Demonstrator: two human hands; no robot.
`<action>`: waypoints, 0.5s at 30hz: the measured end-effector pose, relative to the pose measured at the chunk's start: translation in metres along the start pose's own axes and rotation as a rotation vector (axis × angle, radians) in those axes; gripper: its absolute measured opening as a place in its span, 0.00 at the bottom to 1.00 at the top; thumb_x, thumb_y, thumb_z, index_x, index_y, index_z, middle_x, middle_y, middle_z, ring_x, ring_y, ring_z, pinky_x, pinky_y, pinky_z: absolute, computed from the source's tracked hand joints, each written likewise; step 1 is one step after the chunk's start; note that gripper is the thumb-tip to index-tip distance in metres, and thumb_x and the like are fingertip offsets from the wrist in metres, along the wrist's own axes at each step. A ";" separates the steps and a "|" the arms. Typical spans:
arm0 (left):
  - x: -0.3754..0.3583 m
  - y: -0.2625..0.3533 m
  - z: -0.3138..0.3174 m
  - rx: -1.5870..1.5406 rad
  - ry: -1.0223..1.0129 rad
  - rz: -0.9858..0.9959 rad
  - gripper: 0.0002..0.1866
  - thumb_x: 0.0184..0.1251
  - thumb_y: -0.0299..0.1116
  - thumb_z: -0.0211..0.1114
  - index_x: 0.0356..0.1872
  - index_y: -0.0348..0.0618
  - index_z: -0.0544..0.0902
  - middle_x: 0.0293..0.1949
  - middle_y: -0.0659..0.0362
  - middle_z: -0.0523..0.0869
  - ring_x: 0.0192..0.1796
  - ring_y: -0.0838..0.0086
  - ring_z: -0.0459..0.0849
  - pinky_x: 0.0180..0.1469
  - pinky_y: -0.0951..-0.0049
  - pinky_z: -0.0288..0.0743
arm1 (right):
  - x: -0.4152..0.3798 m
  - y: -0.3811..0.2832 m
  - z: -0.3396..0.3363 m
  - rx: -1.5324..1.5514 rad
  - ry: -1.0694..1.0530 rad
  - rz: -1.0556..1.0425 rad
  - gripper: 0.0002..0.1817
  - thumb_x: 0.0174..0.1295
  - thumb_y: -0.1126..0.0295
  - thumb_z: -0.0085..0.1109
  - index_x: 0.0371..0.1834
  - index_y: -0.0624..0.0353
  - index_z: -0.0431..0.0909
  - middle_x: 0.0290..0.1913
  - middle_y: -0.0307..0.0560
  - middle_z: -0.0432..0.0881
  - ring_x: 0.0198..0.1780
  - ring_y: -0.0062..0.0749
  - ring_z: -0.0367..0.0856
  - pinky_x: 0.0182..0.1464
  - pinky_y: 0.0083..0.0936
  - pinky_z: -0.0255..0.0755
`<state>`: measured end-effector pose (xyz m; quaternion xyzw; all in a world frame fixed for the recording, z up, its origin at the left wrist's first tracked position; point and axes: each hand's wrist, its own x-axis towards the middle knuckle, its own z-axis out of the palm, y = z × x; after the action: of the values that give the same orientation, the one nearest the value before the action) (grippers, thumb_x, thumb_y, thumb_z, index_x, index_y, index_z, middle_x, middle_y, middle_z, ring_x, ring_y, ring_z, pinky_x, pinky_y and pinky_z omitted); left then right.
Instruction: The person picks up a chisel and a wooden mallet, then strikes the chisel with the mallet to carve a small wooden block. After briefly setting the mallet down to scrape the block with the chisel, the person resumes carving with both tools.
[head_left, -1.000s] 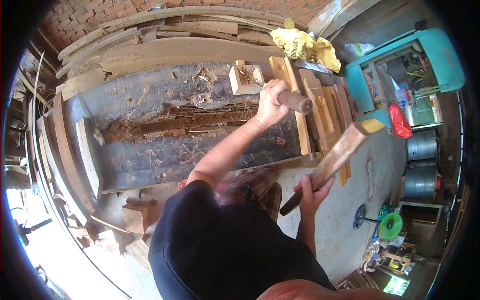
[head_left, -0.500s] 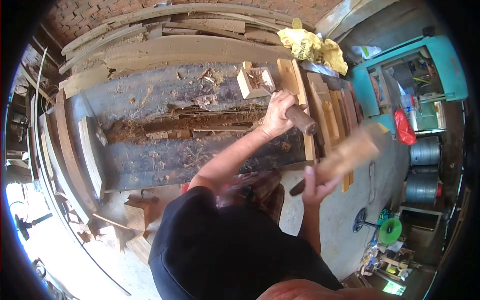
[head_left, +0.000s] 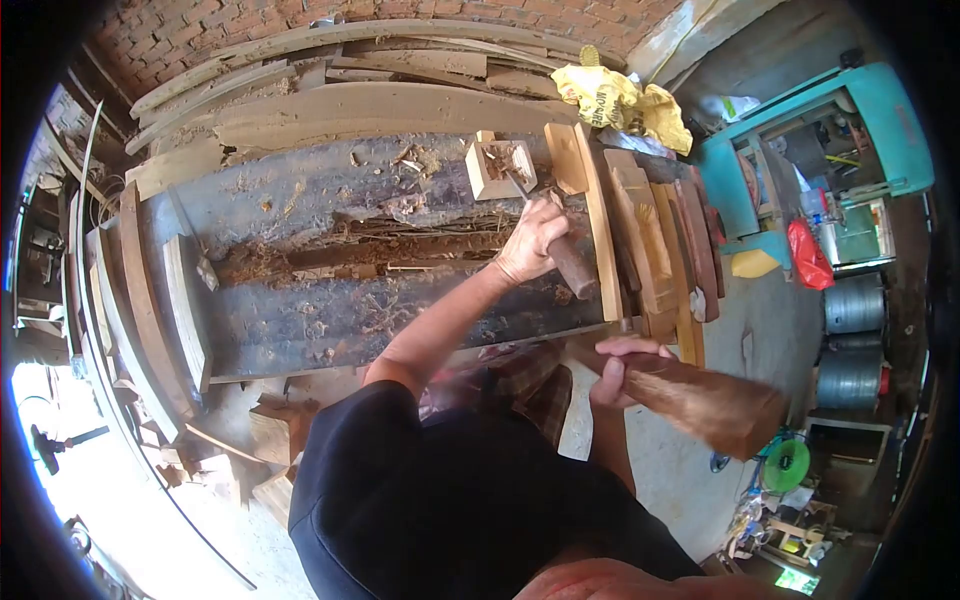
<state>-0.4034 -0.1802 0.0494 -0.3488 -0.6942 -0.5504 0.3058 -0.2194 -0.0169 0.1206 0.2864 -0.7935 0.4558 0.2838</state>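
My left hand point(head_left: 533, 240) is wrapped round a chisel point(head_left: 573, 270), whose thick wooden handle points toward me. Its metal blade reaches into the hollow of a pale wooden block point(head_left: 487, 184), where loose shavings lie. The block rests on the dark, worn workbench point(head_left: 420, 310). My right hand point(head_left: 618, 372) grips a heavy wooden mallet point(head_left: 712, 402) by its narrow end. The mallet's thick head extends to the lower right, apart from the chisel and slightly blurred.
Planks point(head_left: 650, 235) lie across the bench's right end. Long curved boards point(head_left: 350, 110) are stacked behind, below a brick wall. A yellow bag point(head_left: 620, 100) sits at the back right, near a teal machine point(head_left: 735, 195). A green fan point(head_left: 785, 465) stands on the right.
The mallet has swung down and toward me, away from the chisel, its head now lower right. My left hand and the chisel have shifted slightly left in view.
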 end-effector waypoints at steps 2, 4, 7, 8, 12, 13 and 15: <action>-0.003 -0.003 -0.001 0.035 -0.015 -0.059 0.13 0.48 0.31 0.74 0.33 0.47 0.79 0.31 0.60 0.77 0.38 0.61 0.76 0.44 0.61 0.66 | -0.014 0.010 0.032 -0.251 0.024 0.099 0.26 0.57 0.69 0.66 0.56 0.68 0.67 0.39 0.53 0.77 0.34 0.38 0.78 0.44 0.29 0.74; -0.005 -0.006 -0.003 0.017 -0.019 -0.005 0.13 0.48 0.31 0.74 0.34 0.47 0.80 0.30 0.60 0.77 0.38 0.60 0.76 0.44 0.61 0.66 | -0.019 0.014 0.038 -0.583 -0.067 0.262 0.35 0.57 0.72 0.68 0.65 0.68 0.59 0.40 0.50 0.77 0.31 0.33 0.78 0.37 0.25 0.75; 0.003 0.000 -0.004 0.029 0.023 0.041 0.12 0.49 0.30 0.74 0.33 0.46 0.79 0.30 0.59 0.76 0.37 0.60 0.76 0.42 0.61 0.66 | -0.031 -0.004 0.033 -0.125 0.252 0.621 0.40 0.58 0.77 0.65 0.69 0.68 0.50 0.41 0.51 0.76 0.31 0.28 0.77 0.32 0.21 0.74; 0.002 0.007 -0.004 0.008 0.039 0.033 0.12 0.49 0.29 0.74 0.32 0.46 0.78 0.30 0.59 0.76 0.36 0.60 0.76 0.41 0.62 0.66 | -0.031 -0.012 0.031 -0.035 0.393 0.625 0.39 0.60 0.77 0.63 0.70 0.67 0.48 0.37 0.49 0.75 0.27 0.26 0.76 0.29 0.20 0.73; 0.026 0.036 0.003 0.022 0.142 0.004 0.15 0.47 0.27 0.76 0.29 0.45 0.74 0.29 0.58 0.76 0.35 0.60 0.76 0.39 0.62 0.67 | -0.021 -0.037 0.015 0.038 0.470 0.646 0.36 0.61 0.77 0.60 0.69 0.66 0.49 0.33 0.46 0.74 0.23 0.25 0.74 0.26 0.19 0.72; 0.028 0.037 0.007 0.008 0.153 -0.045 0.16 0.46 0.28 0.76 0.29 0.44 0.74 0.29 0.58 0.76 0.35 0.60 0.76 0.39 0.62 0.68 | -0.020 -0.041 0.013 0.036 0.447 0.671 0.35 0.62 0.76 0.60 0.68 0.66 0.51 0.33 0.46 0.74 0.23 0.24 0.74 0.26 0.19 0.72; 0.032 0.034 0.010 -0.009 0.169 -0.090 0.16 0.44 0.29 0.77 0.29 0.44 0.74 0.29 0.57 0.76 0.35 0.59 0.76 0.39 0.62 0.69 | -0.020 -0.045 0.010 0.031 0.422 0.689 0.33 0.62 0.76 0.60 0.66 0.65 0.52 0.32 0.46 0.73 0.22 0.24 0.74 0.26 0.19 0.72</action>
<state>-0.3943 -0.1607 0.0917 -0.2709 -0.6784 -0.5943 0.3366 -0.1761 -0.0408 0.1271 -0.0919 -0.7604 0.5850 0.2668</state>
